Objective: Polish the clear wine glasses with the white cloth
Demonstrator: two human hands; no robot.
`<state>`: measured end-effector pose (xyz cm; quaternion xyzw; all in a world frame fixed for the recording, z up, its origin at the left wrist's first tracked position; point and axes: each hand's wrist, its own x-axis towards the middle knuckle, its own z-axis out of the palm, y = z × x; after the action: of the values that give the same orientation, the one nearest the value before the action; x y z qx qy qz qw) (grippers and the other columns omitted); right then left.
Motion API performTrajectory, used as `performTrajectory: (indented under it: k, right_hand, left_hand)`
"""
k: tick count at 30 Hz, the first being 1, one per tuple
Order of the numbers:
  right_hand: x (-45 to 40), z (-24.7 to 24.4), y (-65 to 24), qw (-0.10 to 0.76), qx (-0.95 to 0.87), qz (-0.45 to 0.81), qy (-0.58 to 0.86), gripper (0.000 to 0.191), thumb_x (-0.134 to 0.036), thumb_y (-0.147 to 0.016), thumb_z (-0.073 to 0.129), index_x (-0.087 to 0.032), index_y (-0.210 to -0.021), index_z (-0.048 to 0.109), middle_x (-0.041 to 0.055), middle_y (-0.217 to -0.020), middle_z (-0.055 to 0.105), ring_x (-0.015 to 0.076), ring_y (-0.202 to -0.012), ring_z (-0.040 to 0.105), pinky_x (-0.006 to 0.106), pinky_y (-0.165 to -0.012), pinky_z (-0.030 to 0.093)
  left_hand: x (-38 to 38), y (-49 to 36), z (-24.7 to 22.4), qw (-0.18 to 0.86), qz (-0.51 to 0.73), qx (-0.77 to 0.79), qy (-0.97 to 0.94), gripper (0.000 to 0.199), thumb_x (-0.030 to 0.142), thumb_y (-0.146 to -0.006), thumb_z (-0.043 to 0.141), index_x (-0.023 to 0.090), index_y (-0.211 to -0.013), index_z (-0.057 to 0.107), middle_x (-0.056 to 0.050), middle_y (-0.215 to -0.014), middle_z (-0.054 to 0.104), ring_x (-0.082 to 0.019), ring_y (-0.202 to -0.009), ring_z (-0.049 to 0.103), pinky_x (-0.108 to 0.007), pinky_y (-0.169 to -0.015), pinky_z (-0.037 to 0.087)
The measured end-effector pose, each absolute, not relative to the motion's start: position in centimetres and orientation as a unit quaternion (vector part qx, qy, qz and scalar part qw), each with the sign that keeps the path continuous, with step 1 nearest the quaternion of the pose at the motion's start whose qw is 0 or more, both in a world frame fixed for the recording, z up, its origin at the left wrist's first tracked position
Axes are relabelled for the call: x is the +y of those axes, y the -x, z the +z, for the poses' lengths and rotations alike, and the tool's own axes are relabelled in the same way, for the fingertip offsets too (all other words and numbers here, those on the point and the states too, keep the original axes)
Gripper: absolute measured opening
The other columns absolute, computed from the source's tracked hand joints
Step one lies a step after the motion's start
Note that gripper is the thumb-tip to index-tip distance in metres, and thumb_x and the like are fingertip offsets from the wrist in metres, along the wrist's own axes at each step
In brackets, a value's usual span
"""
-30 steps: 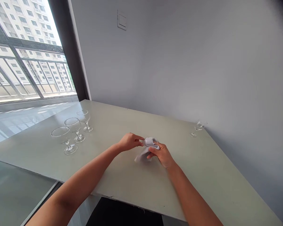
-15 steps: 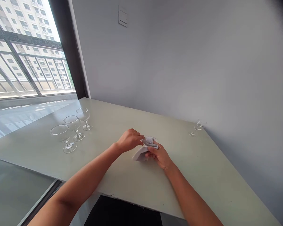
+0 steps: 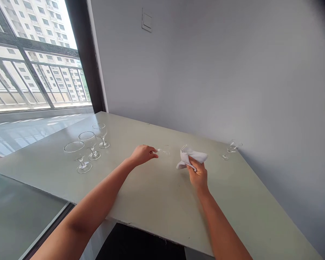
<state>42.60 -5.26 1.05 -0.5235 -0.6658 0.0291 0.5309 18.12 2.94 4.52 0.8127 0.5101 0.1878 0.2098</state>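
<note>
My left hand (image 3: 144, 155) is closed on a clear stemmed glass (image 3: 164, 150), pinched near the fingertips at its left end. The glass lies sideways in the air over the table, its outline faint. To the right of it, my right hand (image 3: 199, 174) grips a folded white cloth (image 3: 193, 155), which is apart from the glass. The cloth's loose ends stick out above and beside the fingers.
Three stemmed glasses stand upright in a slanting row at the left: a near one (image 3: 83, 166), a middle one (image 3: 94, 154) and a far one (image 3: 104, 144). Another stemmed glass (image 3: 232, 147) is by the wall at the table's (image 3: 157, 206) right edge.
My right hand has drawn the cloth out of the glass and away to the right. My left hand has shifted slightly left with the glass. The view has turned a little.
</note>
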Motion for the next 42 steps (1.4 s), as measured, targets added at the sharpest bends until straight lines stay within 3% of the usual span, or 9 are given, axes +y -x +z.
performTrajectory:
  k: [5,8,12,21,26,31,37,40,42]
  right_hand:
    - [-6.5,1.9,-39.8,0.374,-0.808,-0.049,0.453,0.036,-0.028,-0.083,0.05,-0.029,-0.119,0.054,0.0011,-0.126,0.052,0.0254,-0.116,0.044,0.051,-0.104,0.019]
    - [-6.4,1.9,-38.5,0.345,-0.822,-0.021,0.452,0.036,-0.03,-0.085,0.045,-0.03,-0.12,0.053,0.0002,-0.126,0.051,0.0255,-0.116,0.044,0.05,-0.103,0.021]
    - [-5.9,2.4,-38.9,0.409,-0.752,0.072,0.512,0.03,-0.031,-0.086,0.043,-0.027,-0.108,0.063,0.0041,-0.113,0.06,0.0244,-0.106,0.049,0.043,-0.092,0.036]
    - [-4.4,1.7,-41.7,0.553,-0.355,0.589,0.47,0.025,-0.04,-0.069,0.061,-0.018,-0.08,0.067,0.0025,-0.068,0.064,0.0213,-0.073,0.059,0.034,-0.062,0.049]
    - [-4.7,2.3,-39.4,0.658,-0.25,0.62,0.347,0.019,-0.038,-0.072,0.058,-0.022,-0.082,0.062,0.0018,-0.087,0.064,0.0207,-0.089,0.057,0.037,-0.075,0.049]
    - [-6.5,2.1,-36.2,0.665,-0.317,0.581,0.348,0.014,-0.035,-0.077,0.052,-0.024,-0.083,0.059,0.0017,-0.094,0.061,0.0191,-0.098,0.052,0.036,-0.083,0.045]
    - [-6.8,0.7,-35.2,0.643,-0.334,0.54,0.428,0.017,-0.034,-0.072,0.057,-0.024,-0.086,0.058,0.0011,-0.09,0.06,0.0158,-0.09,0.052,0.028,-0.077,0.043]
    - [-6.3,1.0,-36.1,0.624,-0.302,0.586,0.419,0.014,-0.032,-0.066,0.063,-0.023,-0.075,0.058,-0.0021,-0.072,0.057,0.0118,-0.067,0.051,0.024,-0.061,0.043]
    - [-6.1,1.3,-36.8,0.602,-0.284,0.616,0.421,0.014,-0.029,-0.063,0.066,-0.021,-0.067,0.057,-0.0033,-0.061,0.054,0.0104,-0.057,0.048,0.023,-0.053,0.04]
  left_hand:
    - [2.1,-19.6,3.6,0.108,0.183,0.463,-0.86,0.02,0.034,-0.077,0.05,0.023,-0.081,0.067,0.0,-0.07,0.064,-0.014,-0.067,0.056,-0.023,-0.058,0.034]
    - [1.0,-21.0,3.0,0.037,0.183,0.403,-0.896,0.021,0.021,-0.076,0.045,0.019,-0.062,0.061,-0.001,-0.057,0.058,-0.013,-0.053,0.05,-0.025,-0.052,0.03]
    - [0.1,-22.0,2.2,0.015,0.224,0.308,-0.925,0.021,0.025,-0.079,0.046,0.018,-0.064,0.058,-0.002,-0.057,0.057,-0.013,-0.053,0.05,-0.025,-0.056,0.032]
    - [0.5,-22.0,1.5,0.114,0.266,0.307,-0.906,0.028,0.046,-0.079,0.052,0.022,-0.091,0.062,-0.001,-0.07,0.063,-0.013,-0.062,0.054,-0.024,-0.062,0.034]
    - [-0.4,-22.8,1.9,0.117,0.314,0.392,-0.857,0.03,0.044,-0.085,0.042,0.022,-0.096,0.06,0.0,-0.07,0.059,-0.012,-0.062,0.052,-0.022,-0.06,0.035]
    - [-2.1,-24.3,2.0,0.107,0.331,0.441,-0.827,0.029,0.023,-0.086,0.036,0.021,-0.111,0.051,-0.004,-0.085,0.054,-0.013,-0.065,0.05,-0.024,-0.059,0.038]
    - [-3.8,-25.7,1.6,0.055,0.378,0.409,-0.829,0.046,0.01,-0.077,0.042,0.02,-0.122,0.043,-0.014,-0.127,0.039,-0.027,-0.115,0.038,-0.043,-0.091,0.035]
    - [-3.9,-25.5,2.1,0.132,0.35,0.416,-0.829,0.047,0.011,-0.074,0.049,0.021,-0.119,0.047,-0.011,-0.137,0.031,-0.03,-0.125,0.027,-0.049,-0.098,0.027]
    - [-3.3,-24.8,2.7,0.316,0.305,0.383,-0.812,0.049,0.015,-0.071,0.054,0.021,-0.12,0.048,-0.011,-0.133,0.039,-0.029,-0.12,0.037,-0.046,-0.096,0.033]
